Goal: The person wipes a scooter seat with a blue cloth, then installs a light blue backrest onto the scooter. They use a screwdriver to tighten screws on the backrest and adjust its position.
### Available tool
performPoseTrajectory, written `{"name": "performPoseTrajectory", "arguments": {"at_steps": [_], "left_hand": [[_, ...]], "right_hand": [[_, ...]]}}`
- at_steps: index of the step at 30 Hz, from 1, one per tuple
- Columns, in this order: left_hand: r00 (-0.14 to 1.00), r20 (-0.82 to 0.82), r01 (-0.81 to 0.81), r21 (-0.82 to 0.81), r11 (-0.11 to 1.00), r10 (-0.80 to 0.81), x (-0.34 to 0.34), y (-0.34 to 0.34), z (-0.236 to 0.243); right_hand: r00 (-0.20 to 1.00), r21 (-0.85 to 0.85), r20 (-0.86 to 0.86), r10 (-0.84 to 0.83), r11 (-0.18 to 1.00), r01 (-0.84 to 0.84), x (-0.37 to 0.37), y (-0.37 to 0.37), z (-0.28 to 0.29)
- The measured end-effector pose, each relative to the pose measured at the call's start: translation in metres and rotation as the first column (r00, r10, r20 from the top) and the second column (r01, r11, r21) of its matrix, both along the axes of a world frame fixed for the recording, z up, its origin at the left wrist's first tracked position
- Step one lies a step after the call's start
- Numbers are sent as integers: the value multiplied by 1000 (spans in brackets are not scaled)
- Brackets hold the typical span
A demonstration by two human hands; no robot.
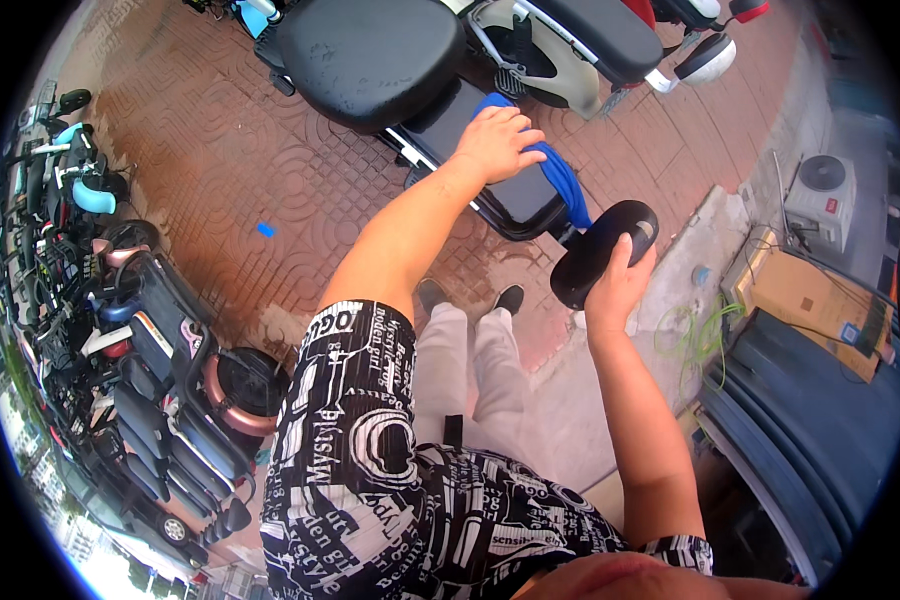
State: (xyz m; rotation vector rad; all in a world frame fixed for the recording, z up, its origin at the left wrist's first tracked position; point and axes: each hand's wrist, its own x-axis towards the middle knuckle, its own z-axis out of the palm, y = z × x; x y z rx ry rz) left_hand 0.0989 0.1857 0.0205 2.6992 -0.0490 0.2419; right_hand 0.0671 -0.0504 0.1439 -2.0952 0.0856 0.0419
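An electric scooter's long black rear seat (515,205) reaches toward me from its wide black front saddle (370,60). Over the seat's right side lies a bunched blue cloth (562,178). My left hand (500,145) is on that cloth, its fingers bent over it and partly apart, the palm side hidden. At the near end of the seat stands a black padded backrest (595,255) with rounded ends. My right hand (620,285) grips its right edge, some fingers out of sight behind it.
Several parked scooters (160,350) crowd the left side. Another scooter's black seat (610,40) is just beyond to the right. An opened cardboard box (805,300), a tangled green hose (700,340) and a white outdoor air-conditioner unit (820,200) are at the right. Red patterned paving (270,170) looks wet in patches.
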Motion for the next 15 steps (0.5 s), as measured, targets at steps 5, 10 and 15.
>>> {"name": "performPoseTrajectory", "arguments": {"at_steps": [5, 10, 15], "left_hand": [[903, -221, -338, 167, 926, 369, 33, 63, -18], [815, -519, -67, 360, 931, 260, 62, 2, 16], [814, -571, 253, 188, 949, -104, 56, -66, 27]], "right_hand": [[1000, 0, 16, 5, 1000, -5, -3, 6, 1], [999, -1, 42, -13, 1000, 13, -2, 3, -4], [999, -34, 32, -12, 999, 13, -2, 4, -4]]}}
